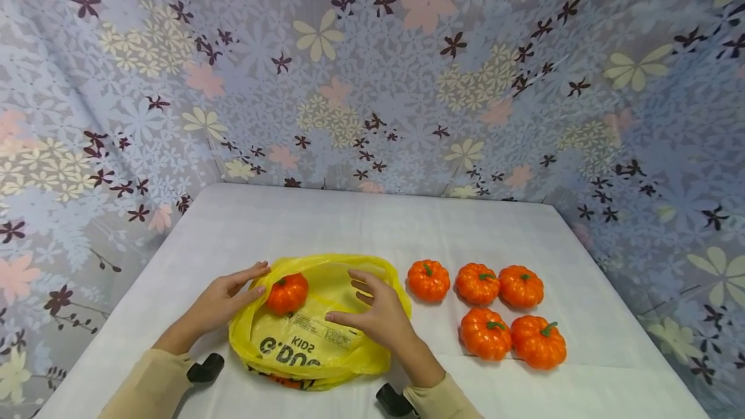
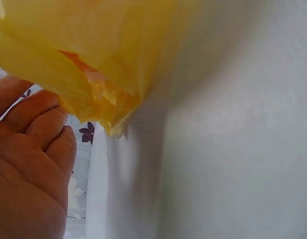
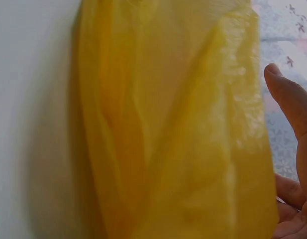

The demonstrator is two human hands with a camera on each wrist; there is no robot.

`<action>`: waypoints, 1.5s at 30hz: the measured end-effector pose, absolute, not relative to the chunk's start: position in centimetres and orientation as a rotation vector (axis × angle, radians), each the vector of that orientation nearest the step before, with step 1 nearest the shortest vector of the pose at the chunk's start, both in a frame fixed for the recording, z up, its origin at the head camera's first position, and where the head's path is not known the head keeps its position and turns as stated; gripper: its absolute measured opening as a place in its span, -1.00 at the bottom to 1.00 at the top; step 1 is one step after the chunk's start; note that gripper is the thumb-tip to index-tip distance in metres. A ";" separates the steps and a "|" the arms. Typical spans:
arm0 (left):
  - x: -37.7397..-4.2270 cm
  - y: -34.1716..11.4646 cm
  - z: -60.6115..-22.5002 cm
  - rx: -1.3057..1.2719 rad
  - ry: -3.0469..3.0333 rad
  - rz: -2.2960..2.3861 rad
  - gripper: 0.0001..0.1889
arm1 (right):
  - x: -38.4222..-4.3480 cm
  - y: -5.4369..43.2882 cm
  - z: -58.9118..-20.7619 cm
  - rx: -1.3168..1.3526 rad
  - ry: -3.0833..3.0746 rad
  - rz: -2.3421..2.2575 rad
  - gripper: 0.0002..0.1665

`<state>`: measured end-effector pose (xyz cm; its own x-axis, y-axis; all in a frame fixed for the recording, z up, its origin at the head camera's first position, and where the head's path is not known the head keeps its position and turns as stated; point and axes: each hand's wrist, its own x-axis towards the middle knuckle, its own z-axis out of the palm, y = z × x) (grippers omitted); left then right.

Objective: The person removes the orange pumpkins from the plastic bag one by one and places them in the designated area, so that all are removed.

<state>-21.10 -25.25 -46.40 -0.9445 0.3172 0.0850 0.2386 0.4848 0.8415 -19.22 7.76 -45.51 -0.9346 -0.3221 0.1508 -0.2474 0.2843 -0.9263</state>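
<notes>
A yellow plastic bag (image 1: 326, 370) with dark printing lies with its mouth wide open. In it, by the left side, sits a small orange pumpkin (image 1: 288, 294). More orange shows through the bag's near side. My left hand (image 1: 224, 299) touches the left rim, its thumb over the edge and fingers extended; in the left wrist view the bag hides its thumb. Over the right part of the mouth hovers my right hand (image 1: 378, 309), fingers spread and relaxed, holding nothing. To the right of the bag stands the closest loose pumpkin (image 1: 428, 280).
Several more orange pumpkins with green stems, such as the near right pumpkin (image 1: 538, 343), cluster on the right of the white-covered table (image 1: 372, 218). Flowered cloth (image 1: 372, 83) hangs behind and along the sides. Black wrist devices (image 1: 206, 368) show at both cuffs.
</notes>
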 end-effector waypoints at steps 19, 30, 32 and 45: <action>-21.3 -24.8 -46.0 0.464 2.663 1.439 -0.45 | -19.9 4.1 -46.5 -0.606 2.504 -1.641 0.07; -21.1 -24.9 -46.3 0.425 2.683 1.383 -0.42 | -20.3 2.7 -46.8 -0.515 2.559 -1.540 0.10; -21.0 -25.0 -46.3 0.427 2.680 1.387 -0.42 | -20.4 2.4 -46.8 -0.506 2.574 -1.516 0.10; -20.8 -24.7 -46.1 0.424 2.672 1.398 -0.44 | -20.8 0.8 -46.0 -0.491 2.682 -1.300 0.13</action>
